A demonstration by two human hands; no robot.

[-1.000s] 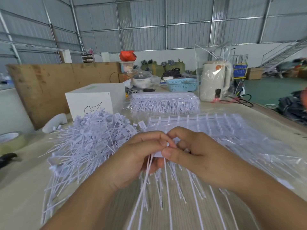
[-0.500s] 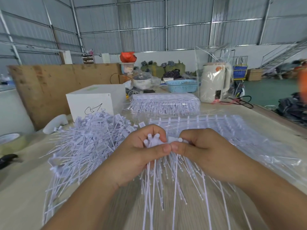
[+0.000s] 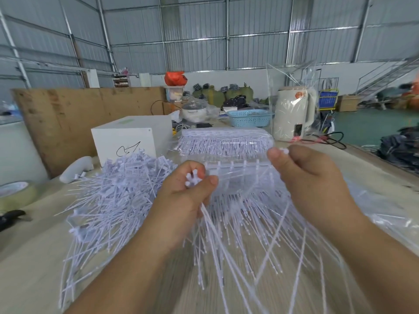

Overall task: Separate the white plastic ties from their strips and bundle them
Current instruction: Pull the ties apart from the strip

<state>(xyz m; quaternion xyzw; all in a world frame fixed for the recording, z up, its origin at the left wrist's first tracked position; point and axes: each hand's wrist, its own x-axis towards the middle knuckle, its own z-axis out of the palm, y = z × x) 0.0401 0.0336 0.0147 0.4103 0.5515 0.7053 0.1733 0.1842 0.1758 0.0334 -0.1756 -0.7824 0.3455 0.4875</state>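
left hand (image 3: 188,189) grips a bunch of ties (image 3: 217,227) hanging toward the camera, right hand (image 3: 303,173) pinches what's probably the torn-off strip (image 3: 283,151) off to the right

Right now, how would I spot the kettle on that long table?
Follow the table to its far end. Right of the blue basket stands the cream kettle, tall and upright. Unlike its neighbours, it is wrapped in a clear plastic bag.

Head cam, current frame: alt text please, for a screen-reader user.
Two hands held apart over a table: the left hand grips a bunch of white plastic ties, the right hand pinches a small white piece. A loose pile of ties lies to the left.
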